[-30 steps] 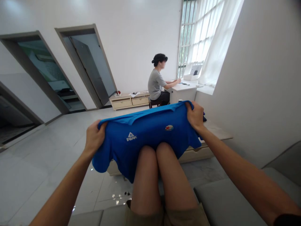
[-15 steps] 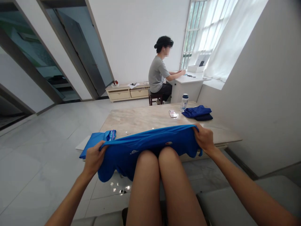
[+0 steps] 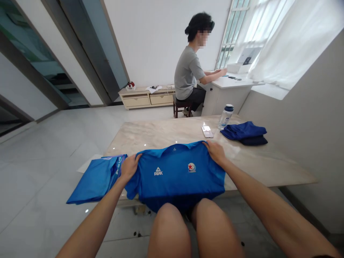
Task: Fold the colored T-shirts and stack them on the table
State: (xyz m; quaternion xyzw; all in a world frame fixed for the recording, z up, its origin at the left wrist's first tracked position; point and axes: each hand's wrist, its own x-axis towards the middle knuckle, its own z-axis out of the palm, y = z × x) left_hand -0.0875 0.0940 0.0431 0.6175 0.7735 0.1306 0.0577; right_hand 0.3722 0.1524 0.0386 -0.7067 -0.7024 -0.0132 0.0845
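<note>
A blue T-shirt (image 3: 174, 175) with a white PEAK logo and a round red-and-white emblem lies front side up over the near edge of the marble-topped table (image 3: 150, 133). Its collar points away from me, and its lower part hangs down towards my knees. My left hand (image 3: 130, 167) pinches the shirt at its left shoulder as I see it. At the opposite shoulder, my right hand (image 3: 215, 152) is closed on the fabric. Folded blue fabric (image 3: 92, 179) with white lettering lies just left of my left hand, at the table's corner.
A phone (image 3: 207, 131), a clear bottle (image 3: 225, 116) with a dark lid and folded dark-blue clothing (image 3: 244, 132) are on the table's far right. Beyond, a person (image 3: 189, 68) sits on a stool at a white desk (image 3: 231, 83). A low drawer cabinet (image 3: 145, 98) stands against the wall.
The shirt has gone from being stretched above my knees to lying on the table edge, its front now showing. My hands have moved closer together. The view has tilted downward.
</note>
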